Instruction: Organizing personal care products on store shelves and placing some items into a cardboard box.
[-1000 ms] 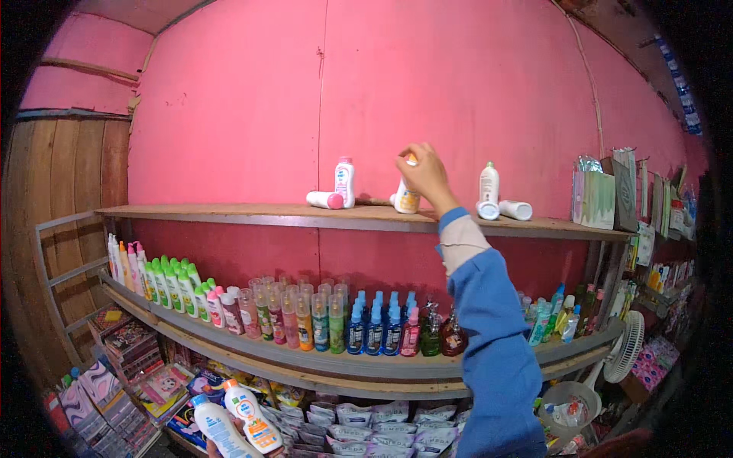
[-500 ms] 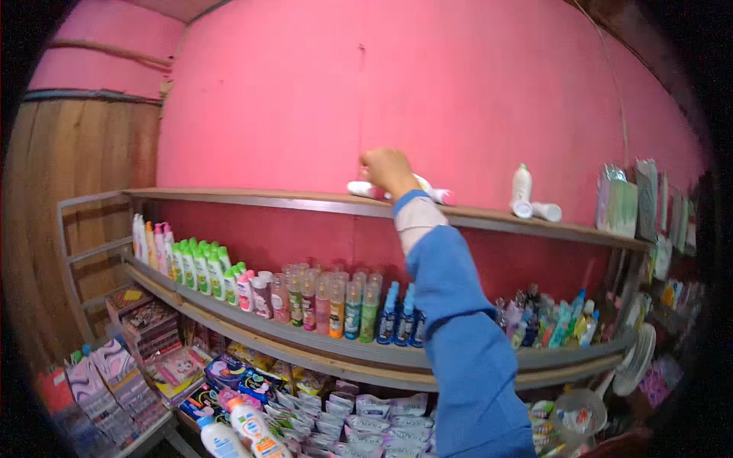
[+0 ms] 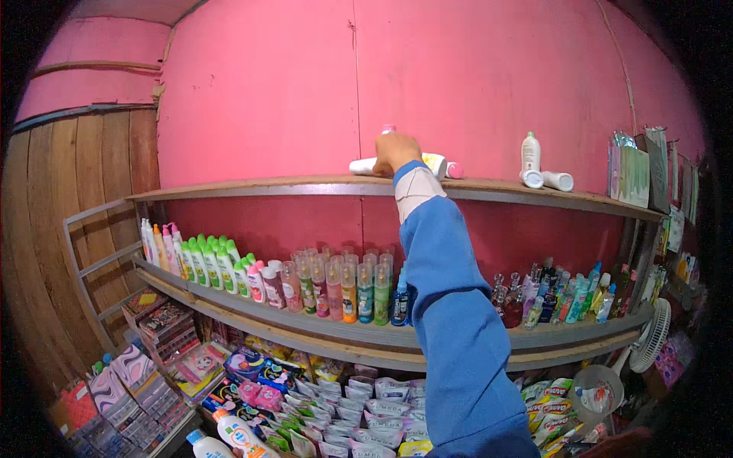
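My right hand (image 3: 398,152) is closed around a pink-capped bottle (image 3: 389,129) at the top shelf; only its cap shows above my fingers. Left of the hand lies a white bottle (image 3: 362,166) on its side. Just right of my wrist another white bottle (image 3: 435,163) lies down, with a pink cap (image 3: 455,170) beside it. My left hand is out of view. At the lower edge, a white bottle with an orange cap (image 3: 240,435) and a white bottle with a blue cap (image 3: 206,445) lean close together; what supports them is hidden.
On the top shelf (image 3: 290,187), an upright white bottle (image 3: 530,151) and lying ones stand farther right, before flat packs (image 3: 629,174). The middle shelf carries green-capped bottles (image 3: 206,263), spray bottles (image 3: 348,294) and small perfume bottles (image 3: 569,298). Packets (image 3: 382,416) fill the space below.
A pink cap now shows above my right fist, which was over the lying bottles before. The view has shifted, so the shelves sit slightly higher in the picture.
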A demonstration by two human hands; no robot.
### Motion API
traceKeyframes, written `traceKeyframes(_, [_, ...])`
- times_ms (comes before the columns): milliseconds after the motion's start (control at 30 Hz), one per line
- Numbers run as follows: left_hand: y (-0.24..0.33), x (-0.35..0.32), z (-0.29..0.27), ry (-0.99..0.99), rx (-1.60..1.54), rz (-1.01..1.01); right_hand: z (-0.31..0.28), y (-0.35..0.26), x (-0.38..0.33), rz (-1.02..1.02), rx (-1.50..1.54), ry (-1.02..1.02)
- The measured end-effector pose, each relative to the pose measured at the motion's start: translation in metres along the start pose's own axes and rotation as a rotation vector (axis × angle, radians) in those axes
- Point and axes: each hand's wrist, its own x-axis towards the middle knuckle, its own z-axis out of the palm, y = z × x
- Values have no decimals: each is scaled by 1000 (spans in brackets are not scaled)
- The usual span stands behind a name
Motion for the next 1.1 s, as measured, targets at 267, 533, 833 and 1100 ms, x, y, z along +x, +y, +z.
traceKeyframes(267, [-50, -45, -32, 125, 139, 220, -42, -25, -13, -224, 264, 601])
traceKeyframes(533, [-142, -175, -10, 566, 261, 595, -45, -103, -112, -620, 1173, 401])
traceKeyframes(833, [-146, -247, 53, 846, 149, 887, 97, -268, -253, -817, 1567, -262])
traceKeyframes(1100, [-59, -400, 132, 954, 265, 1030, 154, -458, -424, -755, 1849, -829])
